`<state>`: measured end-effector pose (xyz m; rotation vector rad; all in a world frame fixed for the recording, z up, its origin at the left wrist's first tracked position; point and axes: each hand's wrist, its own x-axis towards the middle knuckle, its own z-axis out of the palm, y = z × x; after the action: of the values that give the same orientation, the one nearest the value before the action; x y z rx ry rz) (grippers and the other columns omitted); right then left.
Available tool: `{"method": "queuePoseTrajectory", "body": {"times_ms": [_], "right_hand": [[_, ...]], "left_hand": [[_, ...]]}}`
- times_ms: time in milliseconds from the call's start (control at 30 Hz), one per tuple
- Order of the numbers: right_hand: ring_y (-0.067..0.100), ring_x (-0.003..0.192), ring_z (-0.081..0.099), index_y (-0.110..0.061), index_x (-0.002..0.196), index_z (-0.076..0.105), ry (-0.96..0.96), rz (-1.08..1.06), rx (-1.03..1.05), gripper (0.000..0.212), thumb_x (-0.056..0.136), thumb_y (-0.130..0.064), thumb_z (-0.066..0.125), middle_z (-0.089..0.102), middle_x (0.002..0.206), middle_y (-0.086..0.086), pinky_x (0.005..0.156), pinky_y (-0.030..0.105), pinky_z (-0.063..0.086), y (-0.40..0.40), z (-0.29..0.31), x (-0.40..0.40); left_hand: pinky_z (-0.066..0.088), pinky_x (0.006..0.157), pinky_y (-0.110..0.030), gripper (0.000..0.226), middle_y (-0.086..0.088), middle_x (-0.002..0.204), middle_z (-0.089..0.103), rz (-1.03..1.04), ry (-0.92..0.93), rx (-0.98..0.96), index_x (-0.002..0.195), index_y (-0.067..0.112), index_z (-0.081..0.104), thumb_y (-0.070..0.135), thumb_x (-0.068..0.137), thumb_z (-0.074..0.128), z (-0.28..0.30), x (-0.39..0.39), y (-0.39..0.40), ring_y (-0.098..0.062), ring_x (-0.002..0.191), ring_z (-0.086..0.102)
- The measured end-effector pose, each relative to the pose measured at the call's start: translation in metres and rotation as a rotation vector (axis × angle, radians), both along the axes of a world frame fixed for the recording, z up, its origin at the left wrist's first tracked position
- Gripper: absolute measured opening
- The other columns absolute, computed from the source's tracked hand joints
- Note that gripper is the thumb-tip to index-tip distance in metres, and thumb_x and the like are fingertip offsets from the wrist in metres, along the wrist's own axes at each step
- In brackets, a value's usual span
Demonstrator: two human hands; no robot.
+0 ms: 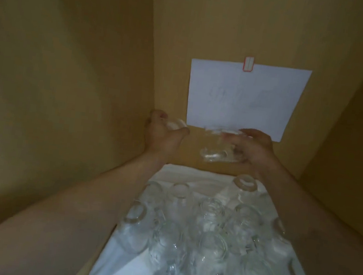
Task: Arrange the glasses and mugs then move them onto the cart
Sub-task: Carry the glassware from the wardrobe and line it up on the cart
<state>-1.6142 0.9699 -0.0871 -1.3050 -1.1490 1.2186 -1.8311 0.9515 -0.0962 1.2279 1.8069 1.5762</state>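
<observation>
Glass point(217, 147) gripped in curled fingers point(236, 142) of right hand point(255, 147); left hand point(163, 130) curled, maybe pinching small glass point(176, 124). Below fingers, mugs point(205, 232) on white cloth point(119, 265).

Crowded with glasses and mugs point(205, 228) at lower centre; bare white cloth point(121, 268) lower left; cardboard walls point(68, 76) close around.

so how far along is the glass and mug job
Done: many clear glass mugs and glasses stand grouped on the white cloth. In hand: the left hand grips a small clear glass, and the right hand holds another clear glass, both raised beyond the group. Left: no cart is in view, so the move appears not yet begun.
</observation>
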Motion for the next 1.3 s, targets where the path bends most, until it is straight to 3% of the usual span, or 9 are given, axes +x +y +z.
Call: {"method": "queuePoseTrajectory", "body": {"times_ms": [167, 333, 433, 600, 733, 833, 933, 1100, 1300], "right_hand": [[0.028, 0.115, 0.068, -0.015, 0.128, 0.066, 0.563, 0.106, 0.005, 0.047, 0.089, -0.041, 0.072, 0.069, 0.128, 0.007, 0.102, 0.051, 0.051, -0.067, 0.02, 0.014], [0.03, 0.125, 0.062, -0.02, 0.128, 0.068, 0.812, 0.184, 0.094, 0.038, 0.093, -0.035, 0.063, 0.065, 0.135, 0.009, 0.111, 0.045, 0.042, -0.128, 0.033, 0.01], [0.031, 0.124, 0.062, -0.017, 0.138, 0.059, 0.824, 0.138, 0.089, 0.05, 0.089, -0.024, 0.069, 0.064, 0.135, 0.012, 0.107, 0.047, 0.046, -0.165, 0.031, 0.008], [0.033, 0.11, 0.07, -0.01, 0.128, 0.064, 0.83, -0.001, 0.049, 0.045, 0.086, -0.023, 0.073, 0.07, 0.124, 0.016, 0.09, 0.047, 0.057, -0.228, 0.029, 0.0], [0.029, 0.104, 0.069, -0.017, 0.122, 0.071, 0.75, -0.152, 0.063, 0.044, 0.083, -0.036, 0.079, 0.074, 0.116, 0.011, 0.103, 0.045, 0.048, -0.274, 0.025, -0.001], [0.027, 0.099, 0.067, -0.016, 0.118, 0.073, 0.746, -0.17, 0.084, 0.044, 0.081, -0.04, 0.078, 0.074, 0.115, 0.011, 0.106, 0.041, 0.043, -0.306, 0.022, -0.001], [0.034, 0.112, 0.066, -0.014, 0.13, 0.065, 0.791, -0.098, 0.092, 0.053, 0.083, -0.037, 0.074, 0.066, 0.13, 0.018, 0.106, 0.048, 0.046, -0.329, 0.017, 0.002], [0.047, 0.119, 0.061, -0.007, 0.137, 0.056, 0.853, 0.016, 0.107, 0.057, 0.087, -0.031, 0.072, 0.061, 0.133, 0.027, 0.102, 0.067, 0.044, -0.359, 0.013, 0.005], [0.041, 0.118, 0.059, -0.006, 0.144, 0.052, 0.783, 0.05, 0.125, 0.061, 0.088, -0.024, 0.068, 0.062, 0.131, 0.022, 0.109, 0.065, 0.038, -0.39, 0.011, 0.02]], "left_hand": [[0.047, 0.065, -0.026, 0.078, -0.011, 0.123, 0.06, -0.058, -0.411, 0.041, 0.132, 0.019, 0.04, 0.015, 0.069, 0.086, 0.02, 0.005, -0.037, -0.023, 0.096, 0.064], [0.046, 0.079, -0.027, 0.085, -0.005, 0.087, 0.068, -0.278, -0.645, 0.023, 0.13, 0.009, 0.048, 0.022, 0.056, 0.088, 0.041, 0.009, -0.085, -0.015, 0.074, 0.057], [0.049, 0.085, -0.035, 0.053, -0.009, 0.071, 0.067, -0.408, -0.619, 0.031, 0.095, 0.007, 0.063, 0.022, 0.048, 0.083, 0.049, 0.008, -0.118, -0.024, 0.071, 0.064], [0.042, 0.056, -0.025, 0.076, 0.0, 0.091, 0.066, -0.532, -0.627, -0.014, 0.129, 0.016, 0.058, 0.016, 0.058, 0.088, 0.056, 0.012, -0.167, -0.013, 0.07, 0.06], [0.049, 0.1, -0.045, 0.098, -0.005, 0.116, 0.07, -0.672, -0.685, -0.081, 0.131, 0.019, 0.051, -0.004, 0.043, 0.088, 0.051, 0.016, -0.203, -0.024, 0.106, 0.066], [0.053, 0.078, -0.033, 0.094, -0.004, 0.093, 0.07, -0.729, -0.805, -0.136, 0.141, 0.006, 0.048, -0.016, 0.056, 0.08, 0.042, 0.02, -0.226, -0.018, 0.083, 0.067], [0.052, 0.056, -0.022, 0.074, -0.007, 0.083, 0.067, -0.816, -0.898, -0.148, 0.119, -0.001, 0.06, -0.009, 0.049, 0.083, 0.035, 0.019, -0.243, -0.017, 0.072, 0.066], [0.05, 0.064, -0.025, 0.043, -0.002, 0.07, 0.064, -0.895, -0.964, -0.119, 0.092, 0.011, 0.063, 0.024, 0.063, 0.091, 0.037, 0.018, -0.265, -0.015, 0.062, 0.06], [0.056, 0.065, -0.033, 0.061, -0.01, 0.104, 0.074, -0.851, -0.848, -0.089, 0.123, 0.019, 0.06, 0.013, 0.069, 0.088, 0.05, 0.041, -0.31, -0.022, 0.077, 0.067]]}}
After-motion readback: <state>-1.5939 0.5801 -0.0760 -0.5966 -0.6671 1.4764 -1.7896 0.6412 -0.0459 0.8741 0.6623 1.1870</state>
